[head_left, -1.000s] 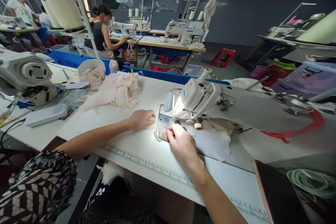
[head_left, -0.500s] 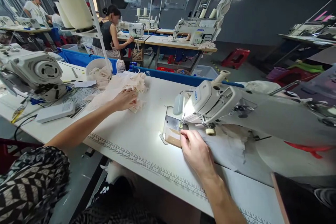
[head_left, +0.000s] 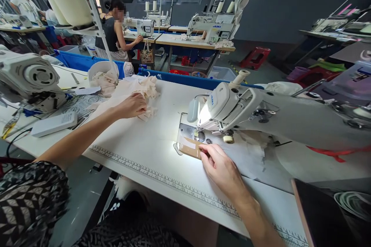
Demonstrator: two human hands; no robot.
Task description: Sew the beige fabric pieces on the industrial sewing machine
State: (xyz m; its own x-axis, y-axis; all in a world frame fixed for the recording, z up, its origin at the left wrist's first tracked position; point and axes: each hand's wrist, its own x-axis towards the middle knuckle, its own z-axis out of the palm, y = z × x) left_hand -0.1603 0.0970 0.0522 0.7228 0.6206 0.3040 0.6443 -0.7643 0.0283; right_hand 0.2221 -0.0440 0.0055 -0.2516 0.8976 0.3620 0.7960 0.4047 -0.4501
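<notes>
My left hand [head_left: 131, 106] reaches out to a heap of pale beige fabric pieces [head_left: 142, 89] on the white table and closes its fingers on the near edge of the heap. My right hand [head_left: 222, 168] rests on the table in front of the white sewing machine [head_left: 232, 106], fingertips pinched at the right end of a small brown cardboard piece [head_left: 189, 147] that lies under the lit needle area.
A second sewing machine [head_left: 29, 79] stands at the far left beside a white box [head_left: 53, 123] and a white bowl of fabric scraps [head_left: 102, 74]. A ruler strip [head_left: 162, 179] runs along the table's near edge. Other people sit at machines behind. A dark tablet [head_left: 319, 216] lies at the right.
My left hand left the spot beside the needle plate and moved left to the fabric heap, where it now grips it. My right hand stays at the cardboard piece.
</notes>
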